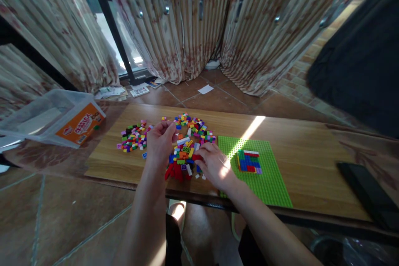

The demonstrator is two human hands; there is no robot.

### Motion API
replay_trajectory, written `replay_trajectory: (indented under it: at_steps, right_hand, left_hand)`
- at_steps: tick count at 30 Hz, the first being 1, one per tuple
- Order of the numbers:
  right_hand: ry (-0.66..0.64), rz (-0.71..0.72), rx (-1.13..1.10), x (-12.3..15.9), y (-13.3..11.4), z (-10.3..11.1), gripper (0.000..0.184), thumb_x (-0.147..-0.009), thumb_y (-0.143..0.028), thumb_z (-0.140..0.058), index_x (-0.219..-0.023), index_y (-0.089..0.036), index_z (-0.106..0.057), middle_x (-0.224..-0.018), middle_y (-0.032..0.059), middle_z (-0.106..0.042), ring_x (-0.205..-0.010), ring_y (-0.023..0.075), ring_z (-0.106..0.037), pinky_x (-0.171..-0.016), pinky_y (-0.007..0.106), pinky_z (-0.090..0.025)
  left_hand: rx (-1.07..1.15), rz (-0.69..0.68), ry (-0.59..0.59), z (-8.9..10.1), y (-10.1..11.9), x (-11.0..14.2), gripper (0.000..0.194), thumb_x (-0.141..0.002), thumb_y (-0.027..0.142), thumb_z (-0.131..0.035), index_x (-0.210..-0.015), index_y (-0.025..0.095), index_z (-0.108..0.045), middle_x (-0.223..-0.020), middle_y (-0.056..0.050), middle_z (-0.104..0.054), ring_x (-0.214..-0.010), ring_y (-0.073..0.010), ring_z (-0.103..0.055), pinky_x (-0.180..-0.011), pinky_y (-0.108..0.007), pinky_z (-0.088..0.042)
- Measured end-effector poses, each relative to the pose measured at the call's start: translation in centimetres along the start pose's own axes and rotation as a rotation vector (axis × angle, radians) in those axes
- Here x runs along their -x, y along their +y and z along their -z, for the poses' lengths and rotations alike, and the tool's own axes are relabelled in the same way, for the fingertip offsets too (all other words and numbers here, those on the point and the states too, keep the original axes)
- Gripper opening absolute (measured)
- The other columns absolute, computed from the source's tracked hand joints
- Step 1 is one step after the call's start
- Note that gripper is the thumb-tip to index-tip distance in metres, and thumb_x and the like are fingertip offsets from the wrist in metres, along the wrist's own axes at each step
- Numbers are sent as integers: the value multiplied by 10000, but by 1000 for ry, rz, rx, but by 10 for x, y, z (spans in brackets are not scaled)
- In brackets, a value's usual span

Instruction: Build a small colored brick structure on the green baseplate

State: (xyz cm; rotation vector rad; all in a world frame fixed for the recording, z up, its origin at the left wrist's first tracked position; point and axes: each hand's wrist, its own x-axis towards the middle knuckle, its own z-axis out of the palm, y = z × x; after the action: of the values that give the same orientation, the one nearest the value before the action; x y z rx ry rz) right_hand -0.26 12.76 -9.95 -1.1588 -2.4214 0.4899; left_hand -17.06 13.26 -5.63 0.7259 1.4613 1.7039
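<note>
My left hand (160,141) hovers at the left side of the loose toy bricks, thumb and fingertips pinched together. What the pinch holds, if anything, I cannot make out; a small blue brick (178,126) shows just beyond the fingertips. My right hand (216,164) is at the right edge of the brick pile (183,149), its thumb and fingers closed on a red brick (196,157). Several red bricks (177,172) lie at the pile's near side. To the right, a low multicoloured brick build (249,161) sits on the green baseplate (268,183).
A second scatter of small bricks (134,138) lies left of my left hand. A clear plastic bin (67,104) with an orange label stands at the table's left end. A dark phone-like slab (368,191) rests at the right of the wooden table (305,166). Curtains hang behind.
</note>
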Motion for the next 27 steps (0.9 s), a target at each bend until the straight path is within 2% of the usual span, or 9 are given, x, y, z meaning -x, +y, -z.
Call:
replay_trajectory:
  at_steps: [6,10,13,16,19,22,27]
  right_hand:
    - [110,-26,-141,4,1,13,134,-856,-205,-596,-970,-203,-667,-969,63,-631,-942,198,-578,-854,332,-483]
    - [223,-42,-201,10,17,37,149,-870,-234,-569,-973,-202,-670,-938,66,-652,-872,186,-605,-805,338,-495]
    - [270,-156,-179,18,38,62,177,-874,-275,-544,-941,-201,-690,-903,63,-676,-754,165,-611,-734,343,-499]
    - [327,-307,-252,30,64,86,186,-832,-316,-590,-916,-193,-701,-860,48,-704,-686,147,-618,-671,315,-502]
    - [269,-404,-302,44,89,103,189,-809,-314,-596,-892,-195,-716,-811,39,-722,-669,153,-632,-620,301,-495]
    - [196,-460,-240,56,106,112,169,-778,-308,-615,-832,-196,-729,-761,35,-728,-638,155,-632,-581,295,-476]
    - [122,-453,-169,70,119,116,154,-761,-293,-626,-780,-190,-739,-688,32,-723,-587,149,-617,-541,283,-445]
  left_hand:
    - [-73,-16,-29,-13,-3,4,200,-648,304,-694,-710,139,-599,-555,39,-578,-451,-48,-463,-462,-158,-369]
    - [-119,4,-57,-22,-7,8,195,-661,311,-694,-721,144,-612,-570,29,-596,-484,-63,-504,-492,-164,-403]
    - [-189,-8,-127,-30,-14,11,207,-679,334,-691,-732,143,-629,-579,17,-609,-486,-73,-511,-484,-170,-398]
    - [-265,-24,-240,-39,-25,15,206,-714,340,-666,-762,141,-639,-570,9,-605,-477,-82,-505,-462,-176,-382]
    - [-322,-31,-362,-50,-37,21,208,-741,350,-643,-793,148,-645,-607,-1,-613,-499,-93,-513,-470,-188,-394]
    - [-393,-45,-477,-62,-48,29,206,-772,351,-607,-826,158,-652,-675,-14,-629,-570,-112,-555,-517,-208,-425]
    - [-607,-113,-636,-79,-55,46,153,-782,297,-570,-787,165,-648,-682,-24,-643,-616,-134,-571,-559,-232,-416]
